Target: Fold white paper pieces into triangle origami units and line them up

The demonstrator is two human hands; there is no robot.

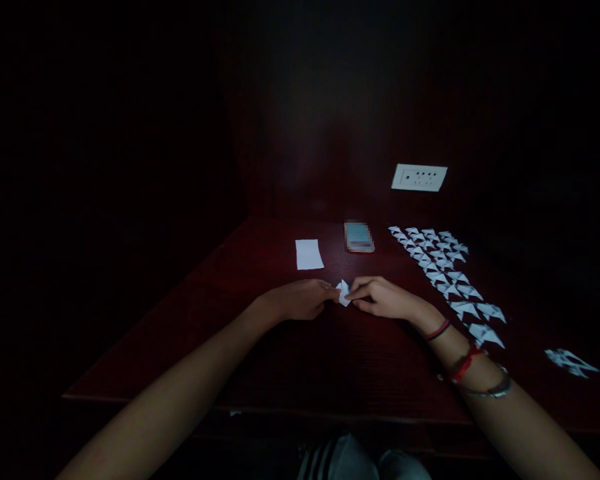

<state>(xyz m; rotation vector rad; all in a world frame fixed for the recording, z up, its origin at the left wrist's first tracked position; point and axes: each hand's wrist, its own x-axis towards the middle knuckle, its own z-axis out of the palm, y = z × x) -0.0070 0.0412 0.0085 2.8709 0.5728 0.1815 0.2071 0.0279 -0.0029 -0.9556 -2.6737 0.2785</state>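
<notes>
My left hand and my right hand meet over the dark red table. Both pinch a small folded piece of white paper between their fingertips, just above the tabletop. The fingers of each hand are curled closed on the paper. My right wrist wears a dark band, red threads and a metal bangle.
A flat white paper slip and a phone lie behind the hands. Several folded white paper pieces lie in rows to the right, with another folded bit at the far right. A white socket plate sits on the wall.
</notes>
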